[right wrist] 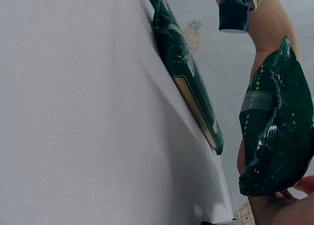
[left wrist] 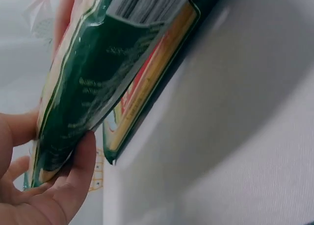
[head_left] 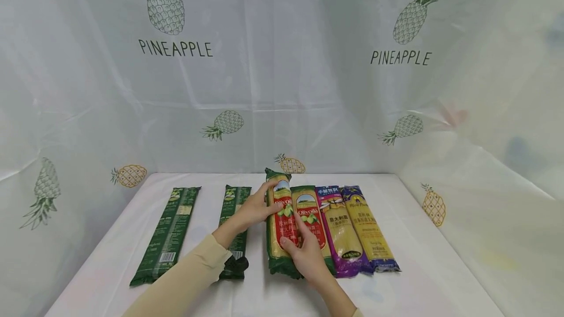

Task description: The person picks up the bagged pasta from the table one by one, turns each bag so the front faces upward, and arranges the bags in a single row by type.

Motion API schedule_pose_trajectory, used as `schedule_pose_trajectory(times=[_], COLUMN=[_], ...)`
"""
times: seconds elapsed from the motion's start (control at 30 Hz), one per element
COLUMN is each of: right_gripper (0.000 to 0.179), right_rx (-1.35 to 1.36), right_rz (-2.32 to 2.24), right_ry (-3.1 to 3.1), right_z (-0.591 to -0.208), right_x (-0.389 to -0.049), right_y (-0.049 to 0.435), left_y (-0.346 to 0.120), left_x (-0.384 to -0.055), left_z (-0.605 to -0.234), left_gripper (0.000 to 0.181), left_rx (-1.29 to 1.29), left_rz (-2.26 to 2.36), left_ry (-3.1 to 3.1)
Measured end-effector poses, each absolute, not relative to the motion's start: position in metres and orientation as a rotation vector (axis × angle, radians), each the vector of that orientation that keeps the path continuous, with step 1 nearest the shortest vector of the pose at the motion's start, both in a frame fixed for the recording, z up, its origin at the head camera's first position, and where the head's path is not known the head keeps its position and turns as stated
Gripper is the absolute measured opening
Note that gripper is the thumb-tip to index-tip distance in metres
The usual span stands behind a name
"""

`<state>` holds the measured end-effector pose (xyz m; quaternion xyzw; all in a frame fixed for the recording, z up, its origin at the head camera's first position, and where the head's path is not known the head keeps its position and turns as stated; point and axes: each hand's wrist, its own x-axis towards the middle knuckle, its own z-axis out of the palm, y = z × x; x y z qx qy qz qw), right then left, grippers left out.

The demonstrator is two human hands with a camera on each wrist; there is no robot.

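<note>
A spaghetti packet (head_left: 286,229) with a red label and green ends is held off the table, tilted, in both hands. My left hand (head_left: 255,207) grips its upper left side, thumb across the front. Lower on the right edge, my right hand (head_left: 308,256) holds it, thumb on the label. From the left wrist view, the packet's green back (left wrist: 73,87) shows, with the left hand (left wrist: 44,195) around one end. The right wrist view has its crimped green end (right wrist: 274,127) above the right hand (right wrist: 289,210), which is partly cut off.
Right of the held packet lie a matching red-label packet (head_left: 316,221), a purple pasta packet (head_left: 343,231) and a yellow-and-blue one (head_left: 370,229), side by side. Two green packets lie back-up to the left, one far out (head_left: 169,234), one nearer (head_left: 235,204). A pineapple-print curtain (head_left: 308,87) hangs behind.
</note>
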<state>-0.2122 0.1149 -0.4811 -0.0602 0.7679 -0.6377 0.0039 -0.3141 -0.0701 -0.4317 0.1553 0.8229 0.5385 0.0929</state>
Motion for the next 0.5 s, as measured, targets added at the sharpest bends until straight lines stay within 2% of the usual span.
schedule_pose_trajectory(times=[0.3, 0.5], right_gripper=[0.083, 0.081], right_rx=[-0.159, -0.094], right_rz=[-1.859, -1.889], right_ry=[2.453, 2.267], right_z=[-0.476, -0.4721], right_x=[-0.2134, -0.2136], right_y=[0.1168, 0.1231], left_y=[-0.0691, -0.0726], left_x=[-0.3139, -0.3207], left_z=[-0.4347, -0.438], left_gripper=[0.068, 0.067], left_rx=[0.341, 0.317], left_rz=[1.681, 1.759], left_ry=[2.434, 2.351])
